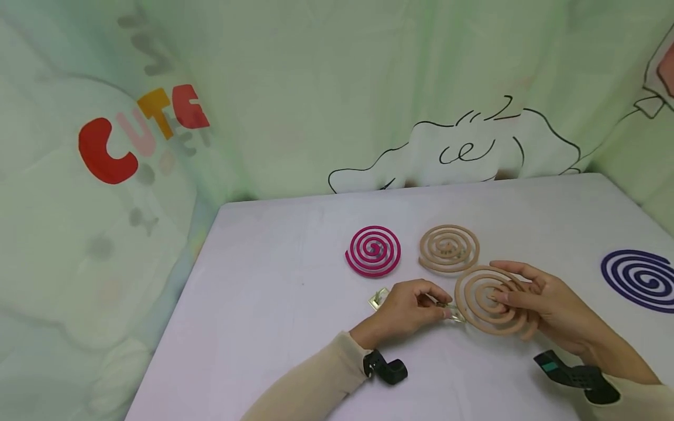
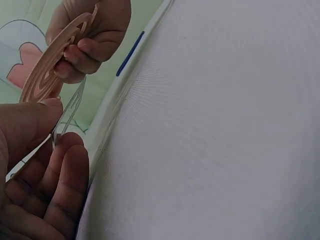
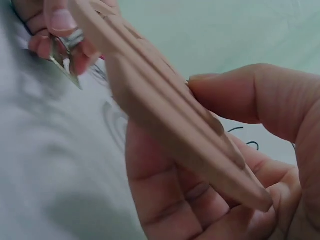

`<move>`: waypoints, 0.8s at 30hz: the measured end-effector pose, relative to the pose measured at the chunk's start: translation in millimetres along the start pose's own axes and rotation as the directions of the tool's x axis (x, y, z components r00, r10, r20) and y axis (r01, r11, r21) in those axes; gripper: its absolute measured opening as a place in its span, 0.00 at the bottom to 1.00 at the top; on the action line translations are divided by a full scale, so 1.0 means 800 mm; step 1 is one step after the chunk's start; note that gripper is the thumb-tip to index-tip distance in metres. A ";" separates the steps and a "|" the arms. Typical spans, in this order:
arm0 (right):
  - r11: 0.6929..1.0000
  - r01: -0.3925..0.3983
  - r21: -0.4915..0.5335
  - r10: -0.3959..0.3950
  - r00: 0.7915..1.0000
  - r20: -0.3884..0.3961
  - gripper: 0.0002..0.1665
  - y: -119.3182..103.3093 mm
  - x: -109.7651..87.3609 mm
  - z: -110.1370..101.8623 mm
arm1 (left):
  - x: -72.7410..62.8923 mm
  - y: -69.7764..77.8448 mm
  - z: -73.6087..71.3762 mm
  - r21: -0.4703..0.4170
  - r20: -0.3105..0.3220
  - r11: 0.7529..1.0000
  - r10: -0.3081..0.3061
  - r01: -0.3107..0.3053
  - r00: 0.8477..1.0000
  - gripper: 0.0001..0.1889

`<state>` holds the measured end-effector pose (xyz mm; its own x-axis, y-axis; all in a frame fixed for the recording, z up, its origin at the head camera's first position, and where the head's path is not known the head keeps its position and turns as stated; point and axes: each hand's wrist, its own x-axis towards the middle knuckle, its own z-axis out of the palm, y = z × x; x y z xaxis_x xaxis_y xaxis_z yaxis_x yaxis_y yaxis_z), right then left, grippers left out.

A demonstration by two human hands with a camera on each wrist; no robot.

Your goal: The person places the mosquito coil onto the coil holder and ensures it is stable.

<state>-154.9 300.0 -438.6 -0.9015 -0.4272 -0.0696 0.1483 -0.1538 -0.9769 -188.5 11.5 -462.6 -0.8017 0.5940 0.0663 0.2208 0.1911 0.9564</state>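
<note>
My right hand point(image 1: 560, 307) pinches a tan mosquito coil point(image 3: 165, 125) between thumb and fingers, its spiral tilted up off the table. Close to its left side, my left hand point(image 1: 402, 310) pinches a thin shiny metal coil stand point(image 3: 65, 62) between thumb and fingertips. The stand's pointed end reaches toward the coil's edge; whether they touch cannot be told. Another shiny metal piece point(image 1: 376, 299) shows beyond the left hand's knuckles; the hand hides whether it belongs to the same stand.
Behind the hands on the white table point(image 1: 253, 304) lie a magenta coil point(image 1: 373, 251) and a second tan coil point(image 1: 449, 248), small metal parts showing among their rings. A dark blue coil point(image 1: 639, 280) lies at the right. Printed cloth point(image 1: 295, 105) hangs behind the table.
</note>
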 end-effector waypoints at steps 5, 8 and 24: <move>0.999 0.020 0.046 -0.020 1.000 0.003 0.31 0.003 0.005 0.007 | -0.001 0.001 0.001 0.009 -0.020 1.000 0.011 -0.011 1.000 0.10; 0.998 0.028 0.056 -0.028 1.000 0.005 0.31 0.003 0.006 0.011 | -0.001 0.002 0.000 0.022 -0.019 1.000 0.015 -0.014 1.000 0.10; 0.999 -0.018 -0.028 0.017 0.999 -0.033 0.30 0.013 0.017 0.039 | -0.001 -0.004 0.003 0.005 0.004 0.995 0.098 -0.098 0.995 0.10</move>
<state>-152.6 264.9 -442.9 -0.9116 -0.4004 -0.0930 0.1530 -0.1205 -0.9808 -187.2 12.3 -466.3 -0.7739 0.6133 0.1582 0.3008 0.1360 0.9439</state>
